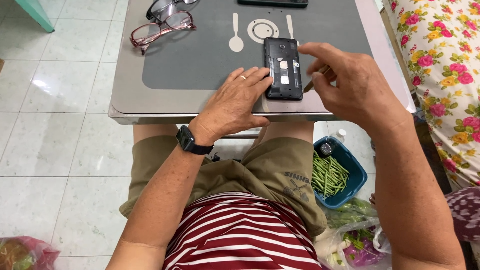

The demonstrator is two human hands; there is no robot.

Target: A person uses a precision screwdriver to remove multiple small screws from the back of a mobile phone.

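Note:
A black phone (283,67) lies on the grey tray table (150,100) with its back cover off, showing metal parts inside. My left hand (235,100) rests flat on the table, fingertips pressing the phone's left edge; it wears a ring, and a black watch sits on the wrist. My right hand (350,82) hovers just right of the phone, pinching a thin pointed tool (314,81) whose tip is at the phone's right edge.
Two pairs of glasses (162,22) lie at the table's far left. Another dark device (272,3) sits at the far edge. On the floor to the right stand a blue basket of green beans (332,175) and bags of vegetables (355,235). Flowered fabric (445,65) is on the right.

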